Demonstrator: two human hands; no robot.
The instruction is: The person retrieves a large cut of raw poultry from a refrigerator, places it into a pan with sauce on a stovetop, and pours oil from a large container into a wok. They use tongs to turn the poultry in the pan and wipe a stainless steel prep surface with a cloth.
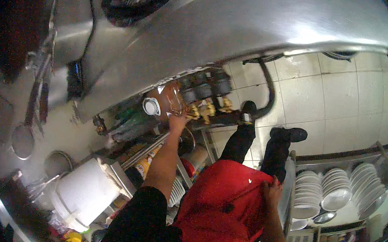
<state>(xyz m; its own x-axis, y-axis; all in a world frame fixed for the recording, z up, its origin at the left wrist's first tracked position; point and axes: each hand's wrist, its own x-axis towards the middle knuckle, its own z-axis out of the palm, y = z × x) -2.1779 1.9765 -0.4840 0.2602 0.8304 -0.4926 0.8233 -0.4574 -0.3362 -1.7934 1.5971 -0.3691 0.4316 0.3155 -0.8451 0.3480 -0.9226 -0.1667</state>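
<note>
My left hand reaches below the edge of the steel counter and grips the handle of a large brown plastic jug with a white cap. Just right of the jug are brass gas valves with dark round fittings on a pipe. My right hand is at the side of my red apron, its fingers closed on the apron's edge.
A rack at the right holds stacked white plates. At lower left stands a white plastic bucket, with a ladle beyond it. A black hose curves over the tiled floor near my shoes.
</note>
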